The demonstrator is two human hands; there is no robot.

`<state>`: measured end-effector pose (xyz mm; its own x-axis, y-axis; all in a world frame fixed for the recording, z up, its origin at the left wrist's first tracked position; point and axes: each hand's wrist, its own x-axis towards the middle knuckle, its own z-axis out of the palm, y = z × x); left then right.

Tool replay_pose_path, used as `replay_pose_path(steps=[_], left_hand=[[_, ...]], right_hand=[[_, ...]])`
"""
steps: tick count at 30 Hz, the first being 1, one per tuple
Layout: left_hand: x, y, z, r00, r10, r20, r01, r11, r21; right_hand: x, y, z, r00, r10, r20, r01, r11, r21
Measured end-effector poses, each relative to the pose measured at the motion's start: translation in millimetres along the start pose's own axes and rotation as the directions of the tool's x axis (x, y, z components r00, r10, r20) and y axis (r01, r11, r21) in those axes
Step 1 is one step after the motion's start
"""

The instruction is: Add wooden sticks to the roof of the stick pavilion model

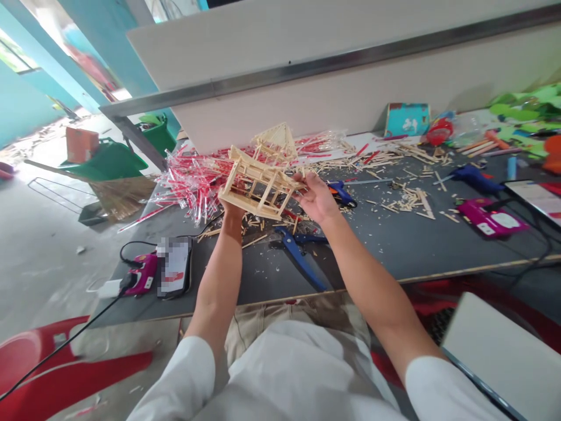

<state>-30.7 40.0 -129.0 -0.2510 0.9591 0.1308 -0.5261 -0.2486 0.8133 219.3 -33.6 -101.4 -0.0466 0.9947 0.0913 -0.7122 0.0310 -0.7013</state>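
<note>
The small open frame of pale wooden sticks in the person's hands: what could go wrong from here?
The pale wooden stick frame looks slender and might snap if the left hand or right hand squeezes too hard. If it slipped, it might strike the blue two-handled tool lying nearby on the dark grey table. It might also bump the pale slatted stick piece behind it; whether they touch is unclear.

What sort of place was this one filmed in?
Probably a craft workspace, perhaps a workshop or classroom: a dark table strewn with small wooden sticks, a blue-handled tool lying among the scraps, and a little stick-built frame held above it all.
</note>
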Motion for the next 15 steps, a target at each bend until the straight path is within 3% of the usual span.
replay_pose_path(steps=[8,15], left_hand=[[15,15,-20.1,0.999,-0.045,0.021,0.044,0.996,0.075],[12,62,-39.3,0.944,-0.245,0.219,0.151,0.915,0.374]], right_hand=[[-4,-6,2,0.993,-0.03,0.116,0.035,0.998,-0.045],[-9,-11,7,0.994,-0.051,0.095,0.067,0.982,-0.179]])
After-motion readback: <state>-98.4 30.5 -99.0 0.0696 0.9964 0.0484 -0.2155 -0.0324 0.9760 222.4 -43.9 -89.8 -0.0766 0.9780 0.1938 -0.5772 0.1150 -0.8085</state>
